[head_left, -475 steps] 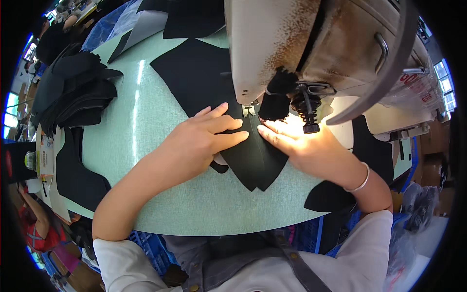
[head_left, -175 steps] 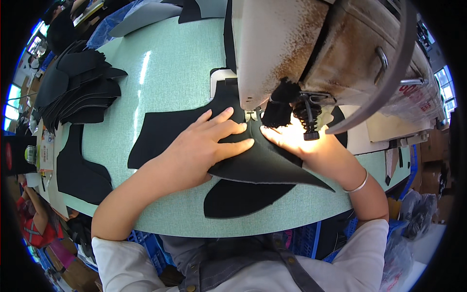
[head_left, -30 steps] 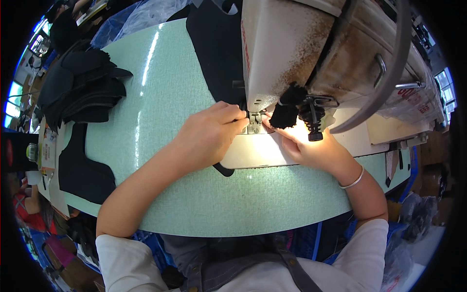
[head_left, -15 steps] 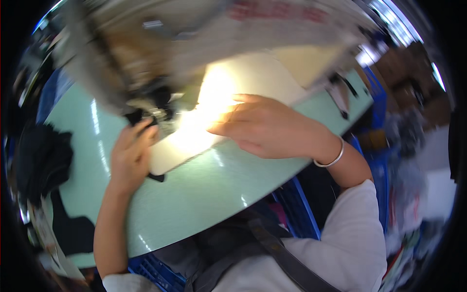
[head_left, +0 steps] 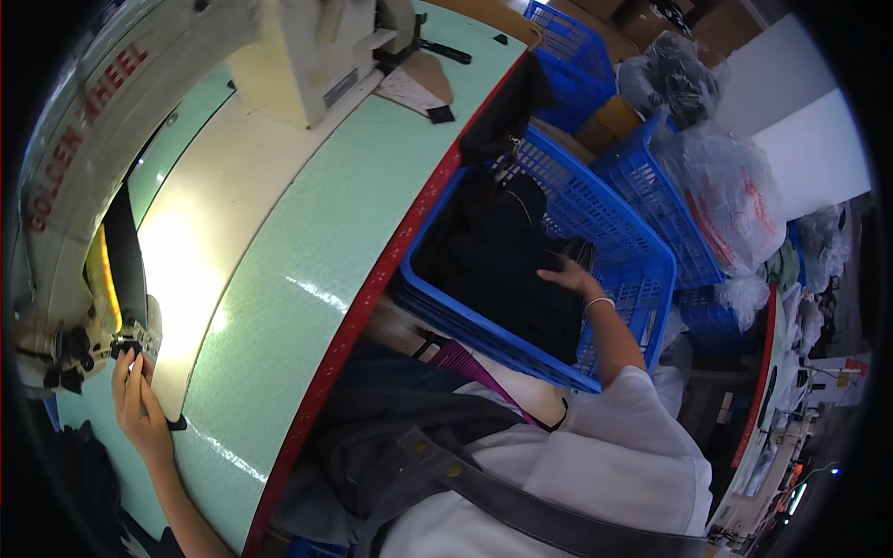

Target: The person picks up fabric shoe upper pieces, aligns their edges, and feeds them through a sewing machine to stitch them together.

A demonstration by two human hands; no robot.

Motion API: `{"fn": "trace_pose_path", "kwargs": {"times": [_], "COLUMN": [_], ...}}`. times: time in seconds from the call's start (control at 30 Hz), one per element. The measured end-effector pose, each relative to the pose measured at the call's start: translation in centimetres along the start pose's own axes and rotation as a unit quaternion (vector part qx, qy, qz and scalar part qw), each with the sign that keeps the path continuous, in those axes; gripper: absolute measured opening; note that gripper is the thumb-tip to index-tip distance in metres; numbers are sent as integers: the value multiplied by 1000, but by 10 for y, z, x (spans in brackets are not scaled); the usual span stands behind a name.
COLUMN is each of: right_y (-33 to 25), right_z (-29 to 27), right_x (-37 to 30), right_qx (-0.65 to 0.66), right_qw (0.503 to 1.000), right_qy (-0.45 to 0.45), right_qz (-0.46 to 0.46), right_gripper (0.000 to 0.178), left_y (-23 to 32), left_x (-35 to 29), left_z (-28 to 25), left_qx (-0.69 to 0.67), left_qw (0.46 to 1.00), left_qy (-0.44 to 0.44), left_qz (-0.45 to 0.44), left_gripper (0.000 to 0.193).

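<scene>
Sewing machine (head_left: 84, 139) hogs your left side, and your left hand (head_left: 139, 405) is at its presser foot (head_left: 135, 337); can't tell if those fingers pinch anything. Next, a strip of green counter (head_left: 298, 251) reaches the red edge (head_left: 370, 288). Past that, the blue basket (head_left: 586, 195) holds black fabric pieces (head_left: 493, 270), your right hand (head_left: 575, 279) at their right side, grip unclear. A clear plastic bag (head_left: 739, 200) crowds in beyond.

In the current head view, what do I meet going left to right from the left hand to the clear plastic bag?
Left hand → red table edge → dark material in the basket → right hand → clear plastic bag.
</scene>
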State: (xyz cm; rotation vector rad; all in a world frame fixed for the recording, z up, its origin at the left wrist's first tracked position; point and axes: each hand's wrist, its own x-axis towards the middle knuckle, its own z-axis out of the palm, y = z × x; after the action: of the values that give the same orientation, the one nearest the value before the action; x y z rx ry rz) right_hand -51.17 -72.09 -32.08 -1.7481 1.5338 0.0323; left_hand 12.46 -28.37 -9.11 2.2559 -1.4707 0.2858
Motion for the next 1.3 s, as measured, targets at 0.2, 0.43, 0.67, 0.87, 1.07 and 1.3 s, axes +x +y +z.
{"fn": "trace_pose_path", "kwargs": {"times": [0.2, 0.43, 0.67, 0.87, 1.07, 1.3], "right_y": [-9, 1, -22, -19, -191, -350], "right_z": [36, 27, 23, 67, -79, -213], "right_x": [39, 51, -15, -54, -110, -170], "right_qx": [74, 72, 210, 155, -275, -206], "right_qw": [996, 997, 966, 983, 948, 881], "right_qy": [16, -12, -144, -100, -112, -193], "right_qz": [48, 14, 36, 17, -119, -379], "right_gripper": [122, 119, 108, 100, 72, 74], "left_y": [5, 6, 12, 6, 16, 27], "left_x": [0, 2, 1, 0, 2, 4], "left_z": [-2, 1, -2, 1, 5, 2], "left_qx": [24, 5, 4, -14, -18, -54], "left_qw": [1000, 1000, 1000, 999, 999, 996], "left_qy": [-10, -2, 1, 19, 36, 57], "left_qz": [-6, -16, -30, -22, -16, -36], "left_gripper": [32, 32, 32, 32, 30, 32]}}
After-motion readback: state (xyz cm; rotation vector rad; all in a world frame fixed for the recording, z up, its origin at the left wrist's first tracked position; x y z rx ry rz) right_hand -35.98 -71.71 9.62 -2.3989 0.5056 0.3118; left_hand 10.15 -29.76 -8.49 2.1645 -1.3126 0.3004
